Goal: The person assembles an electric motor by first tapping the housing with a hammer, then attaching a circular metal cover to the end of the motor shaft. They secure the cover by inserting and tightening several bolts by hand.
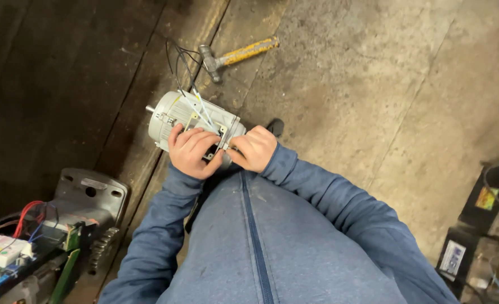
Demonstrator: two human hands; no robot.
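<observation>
While both hands clamp the grey motor (190, 118), hammer (235, 56) beyond, opened gearbox (63, 231) left, wires (185, 73) trailing.

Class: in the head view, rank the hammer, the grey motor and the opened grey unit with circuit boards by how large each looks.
1. Opened grey unit, cut off by the frame and nearer the camera, so unsure.
2. Grey motor, partly covered by hands.
3. Hammer.
</observation>
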